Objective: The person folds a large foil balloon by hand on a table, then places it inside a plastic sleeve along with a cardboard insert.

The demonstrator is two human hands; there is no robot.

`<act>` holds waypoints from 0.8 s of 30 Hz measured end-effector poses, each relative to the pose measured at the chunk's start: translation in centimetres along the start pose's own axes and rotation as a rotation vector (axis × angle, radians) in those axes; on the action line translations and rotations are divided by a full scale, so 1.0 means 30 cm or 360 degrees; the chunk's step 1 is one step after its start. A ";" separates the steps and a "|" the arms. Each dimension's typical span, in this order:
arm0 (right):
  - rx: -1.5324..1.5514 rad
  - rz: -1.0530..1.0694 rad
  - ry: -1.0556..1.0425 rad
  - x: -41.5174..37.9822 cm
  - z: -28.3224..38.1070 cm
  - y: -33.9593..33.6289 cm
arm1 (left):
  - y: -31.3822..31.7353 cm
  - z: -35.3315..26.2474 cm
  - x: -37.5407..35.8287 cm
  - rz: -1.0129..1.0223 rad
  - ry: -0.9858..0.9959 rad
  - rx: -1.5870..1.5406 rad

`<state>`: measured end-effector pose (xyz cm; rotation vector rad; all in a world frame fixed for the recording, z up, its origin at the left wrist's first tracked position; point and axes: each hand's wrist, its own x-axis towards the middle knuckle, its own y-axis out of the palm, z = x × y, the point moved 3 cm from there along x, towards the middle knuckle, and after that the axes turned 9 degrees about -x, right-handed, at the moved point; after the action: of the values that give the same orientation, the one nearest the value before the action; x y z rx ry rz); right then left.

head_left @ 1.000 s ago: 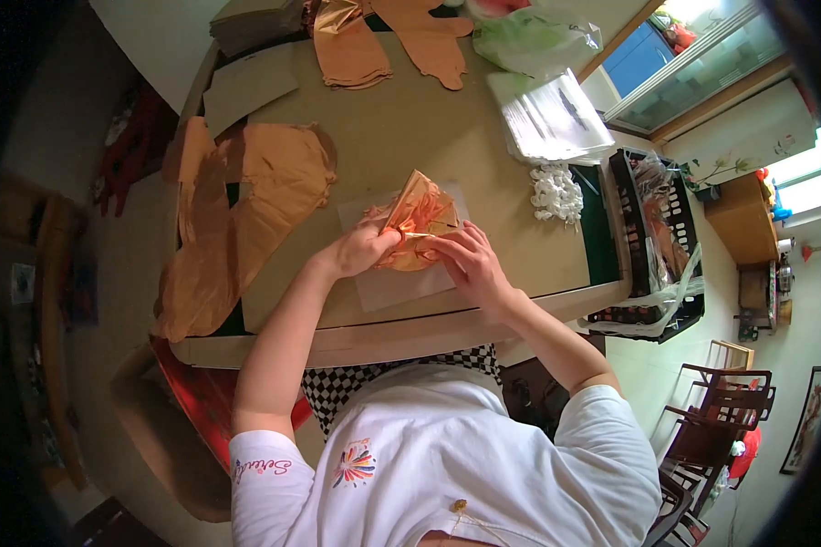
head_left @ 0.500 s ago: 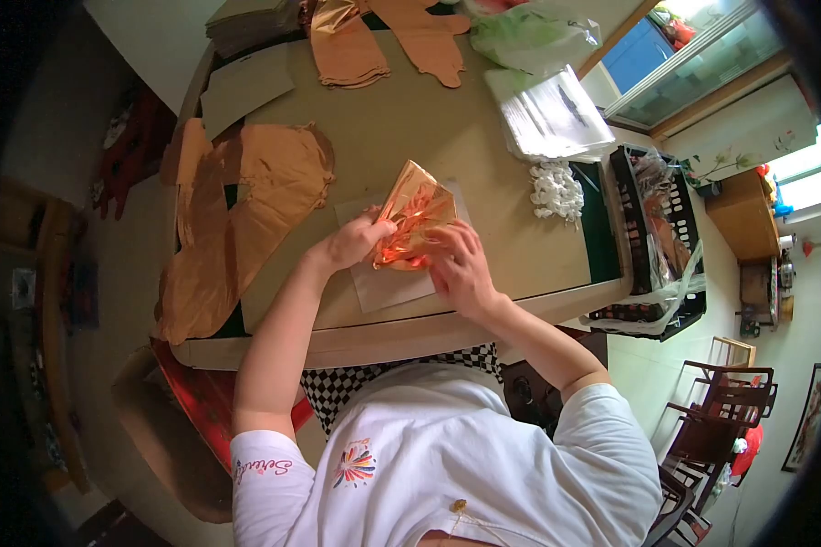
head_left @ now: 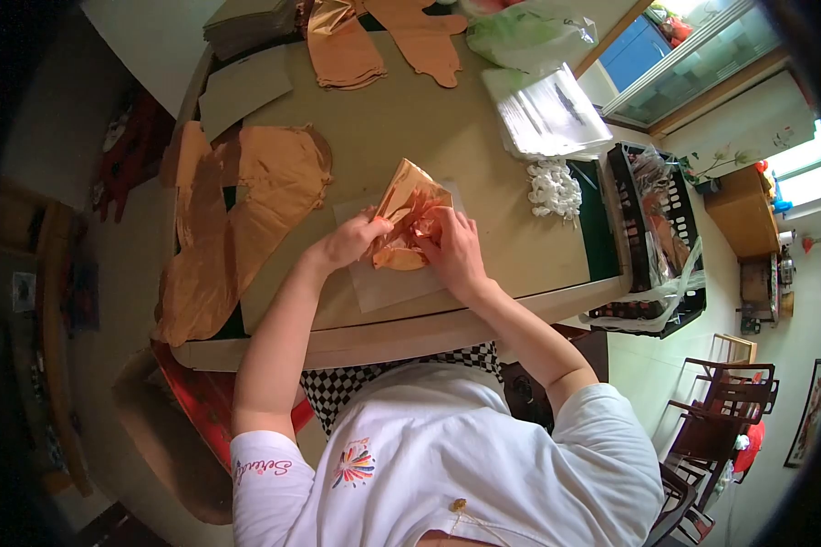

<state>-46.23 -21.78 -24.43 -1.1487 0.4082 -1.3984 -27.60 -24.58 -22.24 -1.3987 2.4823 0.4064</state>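
Observation:
A crumpled, shiny rose-gold foil balloon [head_left: 409,187], partly folded, is held just above a white sheet [head_left: 374,287] on the table. My left hand [head_left: 348,241] grips its left edge, with the thumb on top. On the other side, my right hand [head_left: 456,255] has its fingers bent into the creased foil, thumb and fingers closed on it; some fingertips are hidden in the folds. Left of my hands lie flat rose-gold foil balloons [head_left: 269,182]. Further flat foil balloons, one stack [head_left: 345,55] and another [head_left: 421,46], lie at the far edge.
Clear plastic bags [head_left: 552,118] are piled at the back right, below a green-tinted bag [head_left: 534,36]. A bunch of white ribbon [head_left: 554,191] sits nearer. A black crate [head_left: 634,237] stands off the table's right side. Grey card [head_left: 244,96] lies at the back left.
My right hand has turned and pushed its fingers deeper into the foil, bunching its middle. My left hand keeps its hold in nearly the same place.

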 end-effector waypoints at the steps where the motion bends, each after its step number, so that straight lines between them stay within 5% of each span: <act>1: -0.0154 -0.0079 -0.0054 0.003 0.003 -0.001 | -0.001 -0.004 0.000 0.0025 -0.0038 0.0001; 4: -0.0440 0.0000 -0.0162 0.003 0.020 -0.009 | -0.004 -0.005 0.005 0.0089 -0.0081 0.0022; 9: -0.0198 0.0243 -0.0346 -0.050 -0.001 0.002 | 0.024 0.002 0.004 0.0006 0.0223 -0.0072; 13: -0.0504 0.0375 -0.0403 -0.073 0.017 0.015 | 0.000 0.014 0.008 0.0029 0.0063 0.0181; 24: -0.0241 0.0130 -0.0335 -0.065 -0.041 -0.126 | -0.004 0.055 0.020 0.0120 -0.0045 0.0112</act>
<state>-49.70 -19.66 -22.68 -1.3731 0.4107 -1.1775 -27.65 -24.51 -23.99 -1.2672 2.5072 0.3479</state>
